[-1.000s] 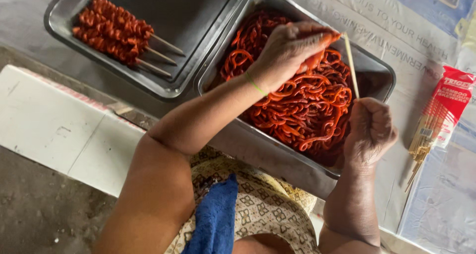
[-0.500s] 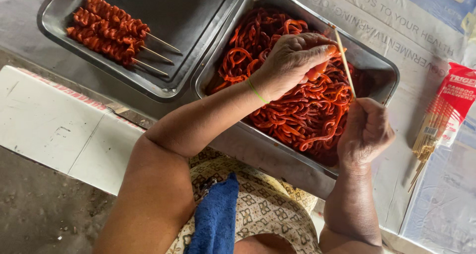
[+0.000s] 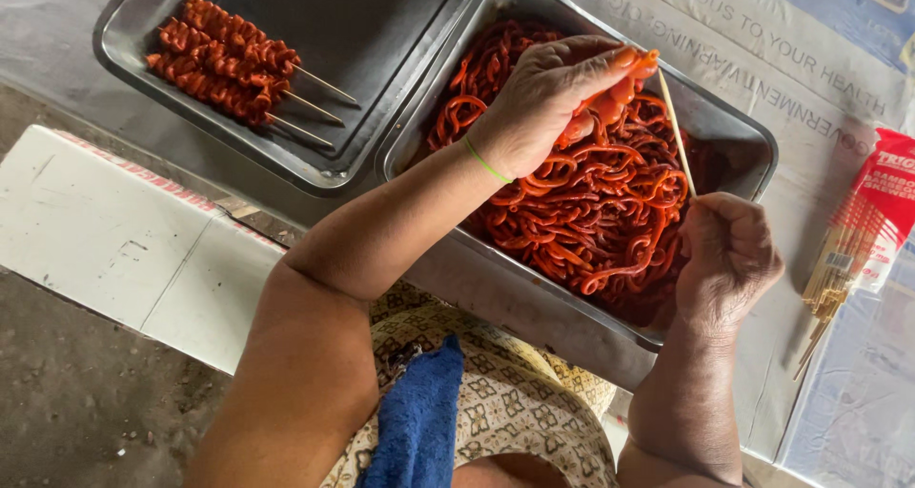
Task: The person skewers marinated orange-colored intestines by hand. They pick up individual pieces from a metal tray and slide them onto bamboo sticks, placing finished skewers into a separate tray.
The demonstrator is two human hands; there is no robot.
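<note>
My left hand (image 3: 553,92) hovers over a steel tray (image 3: 734,131) full of red, marinated strips (image 3: 591,212) and pinches one strip between its fingertips at the tip of a bamboo skewer (image 3: 675,131). My right hand (image 3: 729,259) grips the lower end of that skewer, held upright over the tray's near right side. A second steel tray (image 3: 362,40) to the left holds three finished skewers of red meat (image 3: 224,59), laid side by side with their sticks pointing right.
An opened red and white packet of bamboo skewers (image 3: 858,231) lies at the right on the printed sheet covering the table (image 3: 810,59). A white block (image 3: 124,240) stands at the left. A blue cloth (image 3: 415,421) rests on my patterned lap.
My left hand has lifted slightly with a red strip toward the skewer's tip. My right hand still holds the skewer, in much the same place.
</note>
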